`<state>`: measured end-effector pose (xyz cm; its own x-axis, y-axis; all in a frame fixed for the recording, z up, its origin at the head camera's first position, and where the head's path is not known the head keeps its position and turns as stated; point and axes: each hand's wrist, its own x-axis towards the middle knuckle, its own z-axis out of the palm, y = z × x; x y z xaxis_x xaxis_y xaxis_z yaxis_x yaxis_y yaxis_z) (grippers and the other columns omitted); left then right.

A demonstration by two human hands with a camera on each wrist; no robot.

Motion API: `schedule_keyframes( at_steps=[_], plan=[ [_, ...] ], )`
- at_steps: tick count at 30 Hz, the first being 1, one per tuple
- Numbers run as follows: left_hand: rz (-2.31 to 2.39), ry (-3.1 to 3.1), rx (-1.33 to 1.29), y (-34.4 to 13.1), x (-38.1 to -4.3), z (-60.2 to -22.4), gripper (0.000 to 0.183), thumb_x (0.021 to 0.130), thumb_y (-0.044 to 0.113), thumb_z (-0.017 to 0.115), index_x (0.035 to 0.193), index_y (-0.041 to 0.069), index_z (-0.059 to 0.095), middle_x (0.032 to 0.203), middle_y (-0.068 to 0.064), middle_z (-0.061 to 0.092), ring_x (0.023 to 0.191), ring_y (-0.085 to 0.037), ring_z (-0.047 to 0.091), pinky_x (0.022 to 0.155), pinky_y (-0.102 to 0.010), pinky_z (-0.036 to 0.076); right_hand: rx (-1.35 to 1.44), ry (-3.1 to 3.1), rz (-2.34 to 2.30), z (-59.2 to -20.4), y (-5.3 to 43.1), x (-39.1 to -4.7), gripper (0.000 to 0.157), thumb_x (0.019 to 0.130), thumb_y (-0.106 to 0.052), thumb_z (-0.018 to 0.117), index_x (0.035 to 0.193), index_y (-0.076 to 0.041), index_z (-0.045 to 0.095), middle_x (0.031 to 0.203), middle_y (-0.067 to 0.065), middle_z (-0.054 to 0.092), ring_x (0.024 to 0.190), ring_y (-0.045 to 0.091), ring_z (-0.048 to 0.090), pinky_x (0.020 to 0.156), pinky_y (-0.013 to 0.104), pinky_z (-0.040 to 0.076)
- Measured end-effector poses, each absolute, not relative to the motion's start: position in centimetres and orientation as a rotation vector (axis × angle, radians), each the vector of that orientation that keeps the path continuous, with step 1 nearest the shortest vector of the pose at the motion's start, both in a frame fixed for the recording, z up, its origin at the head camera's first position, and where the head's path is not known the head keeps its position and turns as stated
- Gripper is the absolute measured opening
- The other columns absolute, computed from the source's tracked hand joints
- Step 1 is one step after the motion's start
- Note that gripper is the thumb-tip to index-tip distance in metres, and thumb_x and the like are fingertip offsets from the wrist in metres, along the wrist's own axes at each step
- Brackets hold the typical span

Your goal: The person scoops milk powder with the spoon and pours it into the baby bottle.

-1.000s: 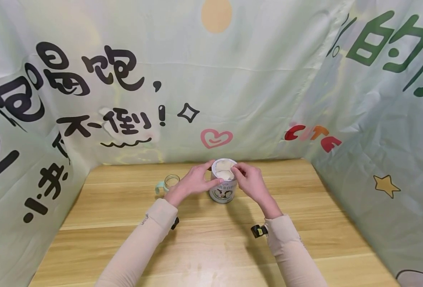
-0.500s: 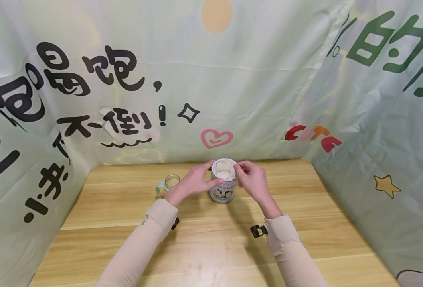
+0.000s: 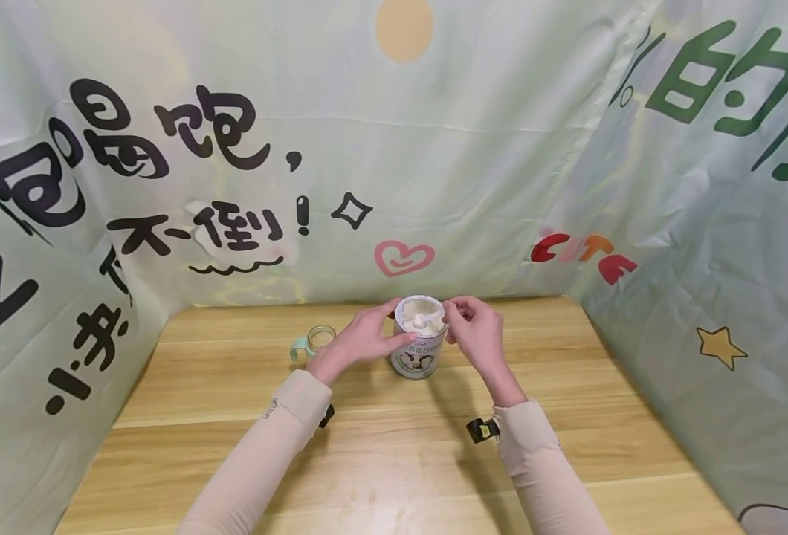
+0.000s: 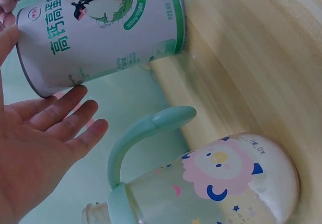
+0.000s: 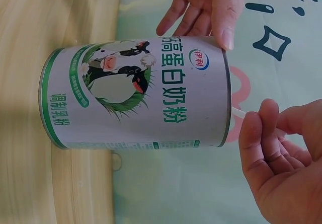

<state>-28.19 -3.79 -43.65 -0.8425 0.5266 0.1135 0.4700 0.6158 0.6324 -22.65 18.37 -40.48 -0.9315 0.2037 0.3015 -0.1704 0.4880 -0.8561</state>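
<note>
A white milk powder can [image 3: 417, 362] with a cow picture and green bottom band stands upright on the wooden table, its top uncovered and pale powder inside. My left hand [image 3: 366, 336] steadies it at the upper left, thumb at the near rim and fingers along the far side. Over the right rim, my right hand [image 3: 477, 331] pinches the handle of a white scoop [image 3: 429, 319], whose bowl is at the powder. Just the scoop's handle [image 5: 237, 113] shows in the right wrist view. Left of the can is a clear baby bottle [image 4: 216, 183] with a mint handle, lidless.
White stuff lies in the bottom of the bottle. The wooden table [image 3: 394, 461] reaches toward me, with both forearms over it. A printed cloth backdrop [image 3: 488, 148] rises behind the table and along both sides.
My right hand has shifted slightly right, outward over the rim. The scoop's bowl and handle now show clearly above the powder. The left hand, can and bottle have stayed put.
</note>
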Motion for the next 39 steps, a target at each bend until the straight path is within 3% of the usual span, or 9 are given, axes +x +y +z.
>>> schedule_keyframes(
  at_steps=[7,12,21,29,35,39],
  plan=[
    [1.041,2.755,0.855,-3.79,-28.37,-43.87,0.095,0.095,0.063,0.069,0.165,0.009,0.034,0.160,-0.017,0.052,0.146,-0.035,0.053,0.120,-0.053,0.046,-0.037,-2.351,1.463,-40.29,18.57,-22.70,0.020,0.103,-0.019,0.067,0.107,-0.003,0.076,0.086,0.019,0.077,0.058,0.030,0.069,0.043,0.020,0.041],
    [1.050,2.754,0.860,-3.80,-28.37,-43.87,0.095,0.094,0.063,0.069,0.165,0.009,0.035,0.157,-0.017,0.055,0.144,-0.034,0.055,0.119,-0.052,0.047,0.001,-2.355,1.394,-40.26,18.38,-22.76,0.017,0.101,-0.018,0.070,0.104,-0.003,0.078,0.081,0.021,0.075,0.062,0.038,0.070,0.046,0.020,0.045],
    [1.063,2.750,0.874,-3.78,-28.19,-43.70,0.092,0.095,0.060,0.070,0.164,0.010,0.036,0.156,-0.016,0.057,0.144,-0.033,0.055,0.120,-0.052,0.046,0.050,-2.365,1.292,-40.08,17.98,-22.62,0.017,0.100,-0.017,0.071,0.104,-0.003,0.079,0.079,0.017,0.075,0.054,0.014,0.065,0.052,0.020,0.052],
    [1.063,2.750,0.886,-3.70,-28.03,-43.54,0.090,0.095,0.058,0.071,0.164,0.010,0.037,0.153,-0.015,0.060,0.141,-0.031,0.057,0.118,-0.052,0.047,-0.027,-2.322,1.412,-40.17,18.26,-22.50,0.019,0.102,-0.018,0.068,0.105,-0.002,0.077,0.085,0.024,0.076,0.059,0.034,0.071,0.045,0.021,0.045],
    [1.039,2.755,0.872,-3.69,-28.05,-43.52,0.091,0.095,0.059,0.071,0.164,0.010,0.036,0.151,-0.016,0.060,0.140,-0.032,0.058,0.118,-0.053,0.048,-0.049,-2.266,1.503,-40.07,18.58,-22.27,0.019,0.102,-0.021,0.069,0.104,-0.003,0.076,0.086,0.022,0.076,0.051,0.015,0.065,0.043,0.021,0.041],
    [1.027,2.761,0.855,-3.70,-28.08,-43.56,0.093,0.094,0.060,0.070,0.164,0.010,0.036,0.153,-0.017,0.058,0.141,-0.033,0.057,0.118,-0.053,0.047,-0.064,-2.244,1.534,-39.95,18.66,-22.13,0.021,0.103,-0.023,0.069,0.104,-0.004,0.076,0.085,0.019,0.077,0.049,0.010,0.064,0.043,0.021,0.043]
  ],
)
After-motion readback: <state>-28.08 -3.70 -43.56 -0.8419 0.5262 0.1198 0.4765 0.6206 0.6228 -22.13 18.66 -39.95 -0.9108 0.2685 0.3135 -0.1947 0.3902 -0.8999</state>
